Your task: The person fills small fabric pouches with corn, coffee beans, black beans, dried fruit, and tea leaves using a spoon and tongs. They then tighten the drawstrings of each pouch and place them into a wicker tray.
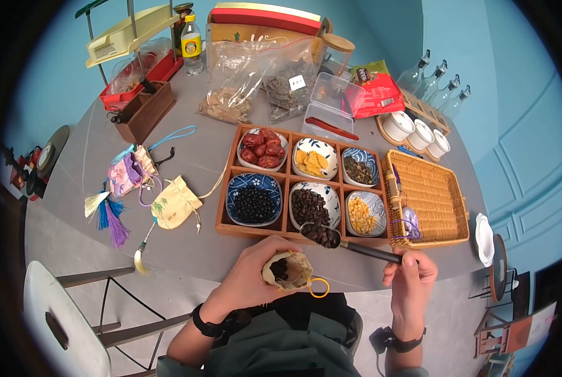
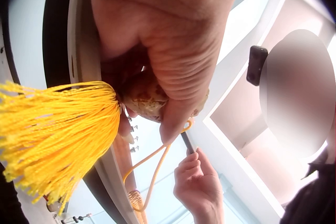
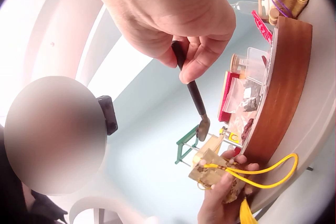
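Observation:
My left hand (image 1: pixel 246 276) grips a small cream drawstring pouch (image 1: pixel 301 269), its mouth facing up and some dark contents showing inside. A yellow cord loop hangs at the pouch, and a yellow tassel (image 2: pixel 63 134) shows in the left wrist view. With thumb and fingers my right hand (image 1: pixel 413 276) pinches the black handle of a scoop (image 1: pixel 372 252). Dark brown pieces (image 1: pixel 320 235) fill the scoop's bowl, which overlaps the tray's front edge in the head view, just up and right of the pouch. Behind it, a patterned bowl (image 1: pixel 335 204) contains similar brown pieces.
The compartmented wooden tray (image 1: pixel 249 232) also holds bowls of red dates (image 1: pixel 262 149), black beans (image 1: pixel 254 204), yellow pieces and corn-like kernels. A wicker basket (image 1: pixel 428 239) stands right, two tasselled pouches (image 1: pixel 175 204) lie left. Plastic bags (image 1: pixel 230 75) and a clear box sit behind.

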### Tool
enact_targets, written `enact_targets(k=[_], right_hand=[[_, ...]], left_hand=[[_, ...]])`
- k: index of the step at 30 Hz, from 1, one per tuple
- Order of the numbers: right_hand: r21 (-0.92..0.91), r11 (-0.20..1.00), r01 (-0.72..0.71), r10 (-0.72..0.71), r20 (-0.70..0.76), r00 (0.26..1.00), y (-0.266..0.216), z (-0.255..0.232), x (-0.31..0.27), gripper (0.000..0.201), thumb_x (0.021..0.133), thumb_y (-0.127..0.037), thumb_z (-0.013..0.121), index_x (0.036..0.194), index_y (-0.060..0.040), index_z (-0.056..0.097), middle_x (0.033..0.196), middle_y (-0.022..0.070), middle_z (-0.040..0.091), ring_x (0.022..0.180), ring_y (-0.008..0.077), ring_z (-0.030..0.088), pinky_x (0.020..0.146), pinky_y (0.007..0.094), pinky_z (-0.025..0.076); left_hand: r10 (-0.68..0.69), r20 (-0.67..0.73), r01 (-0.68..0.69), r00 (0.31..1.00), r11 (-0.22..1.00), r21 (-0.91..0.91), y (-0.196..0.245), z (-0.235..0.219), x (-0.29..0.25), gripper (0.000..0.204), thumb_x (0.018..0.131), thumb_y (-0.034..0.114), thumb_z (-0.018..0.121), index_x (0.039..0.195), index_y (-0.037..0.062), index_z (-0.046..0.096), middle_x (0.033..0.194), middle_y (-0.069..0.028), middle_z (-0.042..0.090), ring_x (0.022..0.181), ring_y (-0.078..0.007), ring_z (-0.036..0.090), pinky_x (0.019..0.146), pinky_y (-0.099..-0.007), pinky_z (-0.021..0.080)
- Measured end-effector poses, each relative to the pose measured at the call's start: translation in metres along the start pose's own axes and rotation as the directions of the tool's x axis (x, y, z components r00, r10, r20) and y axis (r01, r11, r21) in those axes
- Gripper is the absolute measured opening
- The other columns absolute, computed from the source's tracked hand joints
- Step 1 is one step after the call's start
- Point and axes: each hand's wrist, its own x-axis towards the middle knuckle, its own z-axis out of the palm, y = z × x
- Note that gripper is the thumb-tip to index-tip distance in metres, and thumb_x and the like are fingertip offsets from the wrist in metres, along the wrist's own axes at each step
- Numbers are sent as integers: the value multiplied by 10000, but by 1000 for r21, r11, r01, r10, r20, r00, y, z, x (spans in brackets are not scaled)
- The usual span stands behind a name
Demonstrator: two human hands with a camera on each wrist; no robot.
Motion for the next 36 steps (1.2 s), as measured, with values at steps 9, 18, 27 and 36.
enact_targets(k=[9, 18, 27, 36], right_hand=[[-63, 997, -53, 60, 111, 992, -15, 2, -33, 266, 985, -181, 712, 1022, 82, 712, 793, 170, 721, 644, 191, 697, 609, 294, 573], [-389, 865, 317, -190, 330, 925, -23, 14, -32, 187, 910, -108, 766, 1000, 54, 736, 782, 141, 729, 653, 181, 711, 595, 270, 554], [-502, 300, 811, -395, 708, 585, -42, 33, -41, 200, 681, -65, 861, 857, -101, 773, 753, -11, 667, 627, 153, 624, 522, 274, 488], [-425, 452, 784, -547, 562, 620, -37, 6, -30, 152, 772, -91, 852, 884, -49, 759, 722, 15, 668, 560, 173, 600, 516, 272, 498]], left_hand=[[3, 27, -4, 1000, 1000, 21, 6, -3, 0, 549, 700, 82, 912, 1169, 51, 628, 1107, -115, 676, 1016, -299, 693, 894, -365, 548], [6, 28, -6, 1000, 1000, 30, 6, -1, 0, 544, 674, 55, 911, 1147, 63, 642, 1095, -96, 675, 1016, -277, 685, 900, -352, 538], [-1, 41, 0, 999, 1000, 28, 8, -2, 1, 524, 694, 16, 877, 1160, 59, 640, 1122, -102, 676, 1051, -300, 685, 912, -365, 544], [11, 52, -12, 999, 1000, 4, 8, -4, 0, 523, 694, 27, 885, 1156, 63, 640, 1114, -98, 672, 1036, -295, 685, 902, -360, 541]])
